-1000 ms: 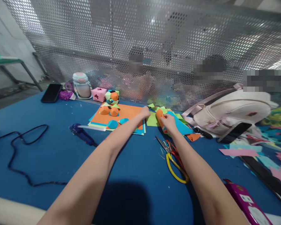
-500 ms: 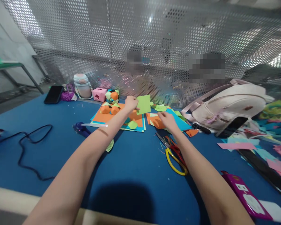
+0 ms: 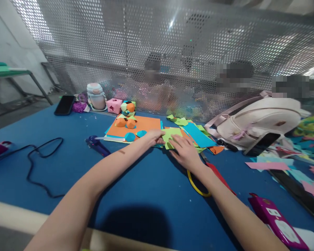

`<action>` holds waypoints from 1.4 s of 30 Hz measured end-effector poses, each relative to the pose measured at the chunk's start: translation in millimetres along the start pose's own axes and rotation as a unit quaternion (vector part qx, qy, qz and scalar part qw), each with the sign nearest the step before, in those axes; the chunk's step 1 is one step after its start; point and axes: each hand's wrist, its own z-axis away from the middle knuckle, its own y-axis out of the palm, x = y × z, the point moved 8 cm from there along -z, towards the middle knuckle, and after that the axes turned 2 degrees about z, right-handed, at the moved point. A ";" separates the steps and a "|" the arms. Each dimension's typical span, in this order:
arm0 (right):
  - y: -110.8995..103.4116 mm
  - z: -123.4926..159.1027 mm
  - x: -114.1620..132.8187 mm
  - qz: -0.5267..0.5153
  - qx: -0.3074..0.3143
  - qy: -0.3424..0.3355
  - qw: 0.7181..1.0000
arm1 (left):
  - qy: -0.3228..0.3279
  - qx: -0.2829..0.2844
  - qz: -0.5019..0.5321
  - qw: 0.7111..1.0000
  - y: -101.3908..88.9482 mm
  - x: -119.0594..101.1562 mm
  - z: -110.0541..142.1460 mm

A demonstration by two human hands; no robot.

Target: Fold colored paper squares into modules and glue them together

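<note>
A sheet of light green paper (image 3: 170,132) lies over orange paper pieces at mid-table. My left hand (image 3: 156,137) is closed on its left edge, fingers pinched there. Across the sheet's right part, my right hand (image 3: 185,150) rests with its fingers spread and flat. Scissors with a yellow handle (image 3: 196,186) and a red-handled tool (image 3: 218,174) lie partly hidden under my right forearm. Left of my left hand is a stack of orange paper (image 3: 149,122), with folded orange and blue paper shapes (image 3: 131,136) on it. A blue glue gun (image 3: 97,146) lies near my left forearm.
At the back stand a bottle (image 3: 96,97), a pink paper cube (image 3: 114,106) and a phone (image 3: 64,105). On the right are a pale backpack (image 3: 261,118), paper strips (image 3: 267,166) and a magenta case (image 3: 274,219). A black cord (image 3: 32,177) crosses the left side. A perforated metal panel (image 3: 107,52) rises behind.
The green sheet, held upright by my left hand before, now lies lower on the other papers. My right hand has moved left and down onto it.
</note>
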 end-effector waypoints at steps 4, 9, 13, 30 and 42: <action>-4.0 11.1 12.6 -0.025 -0.027 0.026 0.999 | -0.020 0.031 0.006 0.999 7.4 13.0 24.1; -25.3 27.4 23.6 -0.091 -0.079 0.101 0.987 | -0.024 0.100 0.036 0.994 19.2 23.3 67.9; -32.8 39.0 36.1 -0.137 -0.097 0.158 0.973 | -0.029 0.146 0.072 0.986 19.3 36.5 105.1; 23.0 65.6 53.5 -0.488 0.001 0.361 0.794 | -0.006 0.102 0.175 0.979 -5.9 61.1 156.1; -40.7 71.9 -23.0 -0.391 -0.218 0.382 0.809 | 0.038 0.063 0.064 0.995 -18.2 54.5 152.5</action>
